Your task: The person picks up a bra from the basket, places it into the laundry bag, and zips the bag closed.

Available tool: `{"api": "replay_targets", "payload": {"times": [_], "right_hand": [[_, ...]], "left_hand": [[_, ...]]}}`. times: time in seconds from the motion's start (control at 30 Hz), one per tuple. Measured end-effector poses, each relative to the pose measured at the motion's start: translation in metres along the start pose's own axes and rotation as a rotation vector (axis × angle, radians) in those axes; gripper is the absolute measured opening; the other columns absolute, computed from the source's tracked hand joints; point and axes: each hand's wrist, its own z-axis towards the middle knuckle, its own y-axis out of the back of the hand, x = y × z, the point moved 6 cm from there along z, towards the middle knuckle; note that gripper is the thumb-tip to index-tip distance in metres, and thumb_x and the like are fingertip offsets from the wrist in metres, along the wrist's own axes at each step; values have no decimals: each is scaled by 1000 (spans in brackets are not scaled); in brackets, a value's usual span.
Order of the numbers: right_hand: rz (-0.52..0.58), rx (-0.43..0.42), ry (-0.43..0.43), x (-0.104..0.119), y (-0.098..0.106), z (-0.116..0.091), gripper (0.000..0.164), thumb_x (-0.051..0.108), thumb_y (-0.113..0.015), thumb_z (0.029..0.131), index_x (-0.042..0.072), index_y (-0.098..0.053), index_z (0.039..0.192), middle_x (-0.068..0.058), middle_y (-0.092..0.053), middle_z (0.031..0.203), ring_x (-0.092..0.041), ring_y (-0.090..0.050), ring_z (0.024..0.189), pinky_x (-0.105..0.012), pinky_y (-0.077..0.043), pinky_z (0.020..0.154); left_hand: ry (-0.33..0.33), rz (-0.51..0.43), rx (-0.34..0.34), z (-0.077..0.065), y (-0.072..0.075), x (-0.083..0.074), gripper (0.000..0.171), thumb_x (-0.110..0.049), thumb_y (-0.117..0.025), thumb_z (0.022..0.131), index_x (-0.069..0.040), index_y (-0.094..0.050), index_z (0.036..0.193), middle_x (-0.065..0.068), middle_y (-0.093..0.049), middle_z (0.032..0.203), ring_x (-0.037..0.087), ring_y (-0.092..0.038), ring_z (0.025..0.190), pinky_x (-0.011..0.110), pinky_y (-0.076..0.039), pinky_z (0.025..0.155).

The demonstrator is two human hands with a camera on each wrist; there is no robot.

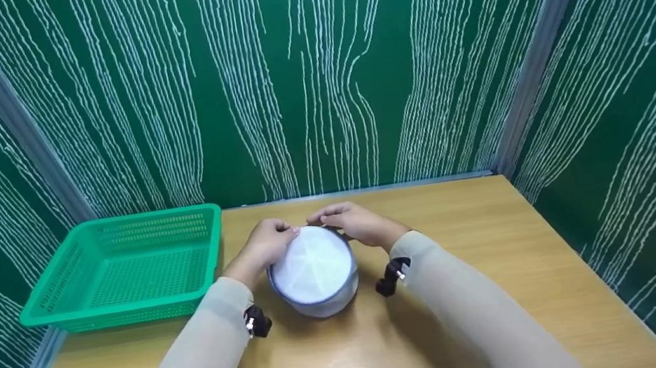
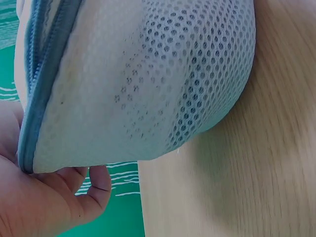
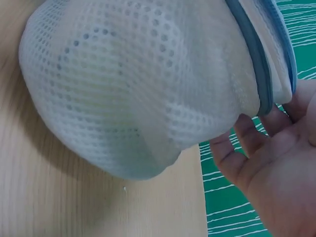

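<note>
A round white mesh laundry bag (image 1: 312,266) with blue zipper edging stands on the table, its flat lid tilted up toward me. My left hand (image 1: 266,243) pinches the bag's far left rim, thumb on the lid. In the left wrist view, fingers of that hand (image 2: 54,197) curl behind the blue zipper band (image 2: 42,98). My right hand (image 1: 362,223) holds the far right rim. The right wrist view shows its fingers (image 3: 252,133) bent around the edge, where two blue bands lie apart. Something pale greenish shows faintly through the mesh (image 3: 98,84).
A green plastic basket (image 1: 128,311) stands on the left of the wooden table (image 1: 467,216). Green panels (image 1: 314,83) with white wavy lines enclose the back and both sides. A black wrist device (image 1: 257,322) hangs beneath the left sleeve, another (image 1: 389,278) beneath the right.
</note>
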Motion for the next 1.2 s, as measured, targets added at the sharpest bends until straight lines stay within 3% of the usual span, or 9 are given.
{"api": "replay_targets", "payload": {"times": [0.2, 0.37, 0.63, 0.9, 1.07, 1.2], "right_hand": [[-32, 20, -58, -3, -5, 0, 35, 16, -55, 117, 16, -79, 143, -7, -77, 144, -15, -72, 109, -26, -61, 88], [45, -24, -89, -3, -2, -1, 30, 13, -65, 113, 9, -80, 138, -9, -80, 138, -15, -73, 104, -25, -62, 86], [70, 31, -116, -3, -7, -2, 41, 15, -62, 114, 13, -70, 154, -9, -74, 147, -14, -73, 101, -25, -64, 82], [161, 19, -135, -5, -12, -2, 31, 11, -57, 114, 8, -79, 136, -3, -80, 129, -12, -74, 100, -24, -63, 84], [120, 34, -153, -7, -12, -2, 22, 10, -62, 112, 10, -79, 127, 0, -77, 117, -14, -69, 97, -24, -60, 81], [92, 43, -142, -7, -12, -1, 18, 10, -65, 112, 8, -78, 125, -1, -75, 117, -15, -69, 100, -25, -62, 84]], "left_hand": [[13, -12, -1, -1, -2, 0, 28, -27, -65, 117, -5, -77, 130, 13, -74, 132, 26, -66, 122, 43, -59, 109], [-1, -3, -6, -1, -3, 1, 28, -26, -65, 117, -5, -76, 129, 14, -75, 133, 26, -66, 123, 44, -59, 110], [-53, -11, -4, -1, -2, 2, 25, -24, -65, 116, -5, -78, 126, 14, -75, 131, 27, -67, 122, 45, -59, 110], [-94, -19, 13, -3, -4, 0, 23, -23, -65, 116, -5, -79, 122, 14, -76, 128, 26, -67, 119, 43, -59, 106], [-68, -14, 35, -6, -5, 1, 24, -25, -63, 117, -8, -79, 125, 12, -75, 128, 25, -67, 119, 45, -60, 107], [-41, -22, 46, -7, -4, 2, 25, -26, -63, 118, -9, -78, 128, 12, -75, 130, 26, -68, 120, 47, -60, 109]]}}
